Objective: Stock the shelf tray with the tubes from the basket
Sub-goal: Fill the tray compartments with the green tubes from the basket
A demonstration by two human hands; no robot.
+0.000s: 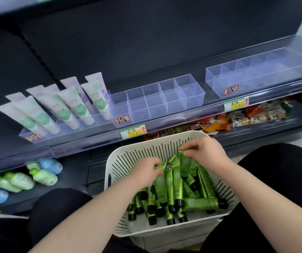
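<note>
Watching the head cam feed here. Left hand (145,171) is down in the pile with its fingers curled round the flat crimped end of one shiny green plastic tube with a black cap (159,167). Right hand (207,152) sits higher and pinches the crimped end of a second green tube (185,164) between thumb and fingertips. So both hands have a tube, neither is loose.

The rest of the green tubes (170,198) are heaped in the white slotted plastic basket (142,141), mostly crimp end pointing toward the shelf and caps toward me.

The bit that matters: the empty clear plastic divided tray (157,101) is up and ahead of both hands, past the basket's far rim, roughly between them side to side. The right hand is closer to that rim, so I reckon it goes first. Its tube hangs near upright, cap down, so it should drop into a compartment without much turning.

Left of it, white tubes with green print (64,108) fill a neighbouring tray.
</note>
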